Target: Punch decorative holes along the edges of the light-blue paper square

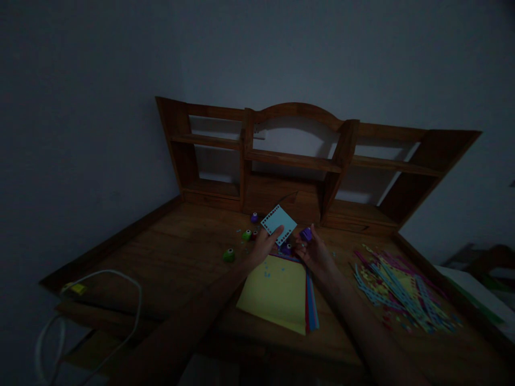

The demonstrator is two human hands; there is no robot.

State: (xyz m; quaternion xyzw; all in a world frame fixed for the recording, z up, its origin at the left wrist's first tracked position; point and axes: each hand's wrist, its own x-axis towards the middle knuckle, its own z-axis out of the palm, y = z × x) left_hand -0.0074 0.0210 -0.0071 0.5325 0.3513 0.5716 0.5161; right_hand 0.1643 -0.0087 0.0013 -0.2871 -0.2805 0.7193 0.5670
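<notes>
My left hand (264, 245) is closed on a light blue square of paper (277, 220), the thumb lying across its face. Rows of small punched holes run along edges of the paper. To the right, my right hand (317, 258) grips a small purple craft punch (306, 234), held apart from the paper. Below the paper, between my hands, sits another purple punch (287, 249). A green punch (247, 235) and a dark red one (255, 234) stand just left of the paper. Another green punch (229, 255) is nearer me, and a purple punch (254, 217) is farther back.
A yellow sheet (277, 292) tops a stack of coloured paper, with tiny blue punched bits on it. Punched paper strips (402, 289) lie heaped on the right. A wooden shelf unit (293, 158) stands at the back. A white cable (139, 295) loops at the left front.
</notes>
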